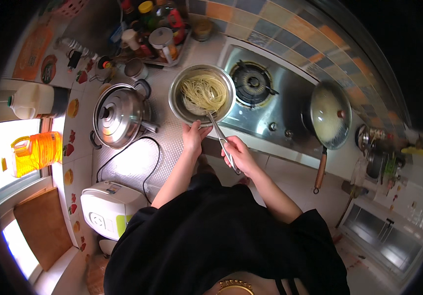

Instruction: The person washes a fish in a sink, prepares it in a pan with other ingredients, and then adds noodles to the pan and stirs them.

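A round stainless steel bowl (174, 96) stands on the metal-topped counter beside the gas hob, with pale noodles (203, 92) inside. My left hand (193, 137) is at the bowl's near rim, fingers against its outer side; how far they reach beneath it is hidden. Slanting down from the noodles are metal tongs (220, 135), gripped around the handle by my right hand (240, 155). Their tips meet the noodles near the bowl's front edge, where the contact is too small to make out.
Left of the bowl stands a lidded steel pot (117, 116), with a black cable (158, 156) and a white rice cooker (113, 206) nearer me. The gas burner (253, 82) is right of the bowl, then a glass-lidded wok (329, 114). Bottles and jars fill a tray (176, 61) behind.
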Demonstrator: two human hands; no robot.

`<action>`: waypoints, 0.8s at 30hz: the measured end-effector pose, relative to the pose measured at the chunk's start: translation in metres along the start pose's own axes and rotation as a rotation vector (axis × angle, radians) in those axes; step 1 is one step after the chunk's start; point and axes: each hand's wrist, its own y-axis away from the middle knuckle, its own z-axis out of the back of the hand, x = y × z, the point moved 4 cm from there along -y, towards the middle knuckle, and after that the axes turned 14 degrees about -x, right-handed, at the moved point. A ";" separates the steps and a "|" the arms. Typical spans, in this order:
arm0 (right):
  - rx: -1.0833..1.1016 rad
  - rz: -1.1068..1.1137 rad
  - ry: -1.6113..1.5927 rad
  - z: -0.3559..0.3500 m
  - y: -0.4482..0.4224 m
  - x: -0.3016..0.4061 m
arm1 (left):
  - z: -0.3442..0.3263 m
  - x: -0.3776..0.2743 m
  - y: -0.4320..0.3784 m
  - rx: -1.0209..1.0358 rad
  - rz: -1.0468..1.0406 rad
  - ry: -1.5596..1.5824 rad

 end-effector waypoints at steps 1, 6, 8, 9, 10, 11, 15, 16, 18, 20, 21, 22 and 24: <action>-0.021 0.009 -0.027 0.013 0.013 -0.001 | -0.007 0.006 0.014 0.031 0.000 -0.018; -0.063 0.032 -0.137 0.080 0.088 -0.007 | -0.042 0.036 0.094 0.200 -0.038 -0.187; -0.097 0.080 -0.176 0.112 0.120 -0.010 | -0.063 0.054 0.129 0.265 -0.050 -0.238; -0.111 0.109 -0.214 0.129 0.133 -0.014 | -0.074 0.066 0.143 0.304 -0.041 -0.263; -0.147 0.126 -0.246 0.147 0.150 -0.016 | -0.086 0.078 0.161 0.353 -0.046 -0.290; -0.173 0.133 -0.284 0.166 0.168 -0.017 | -0.099 0.091 0.180 0.403 -0.050 -0.317; -0.267 0.175 -0.393 0.233 0.231 -0.024 | -0.144 0.144 0.242 0.494 -0.002 -0.413; -0.299 0.200 -0.400 0.251 0.242 -0.027 | -0.156 0.160 0.253 0.525 0.024 -0.437; -0.368 0.209 -0.463 0.282 0.262 -0.038 | -0.181 0.189 0.281 0.592 0.062 -0.465; -0.448 0.229 -0.488 0.313 0.284 -0.043 | -0.204 0.218 0.304 0.642 0.102 -0.503; -0.464 0.228 -0.501 0.325 0.290 -0.048 | -0.213 0.234 0.313 0.662 0.136 -0.531; -0.517 0.238 -0.513 0.339 0.294 -0.052 | -0.224 0.252 0.318 0.658 0.149 -0.551; -0.586 0.233 -0.556 0.367 0.297 -0.062 | -0.243 0.287 0.325 0.716 0.175 -0.543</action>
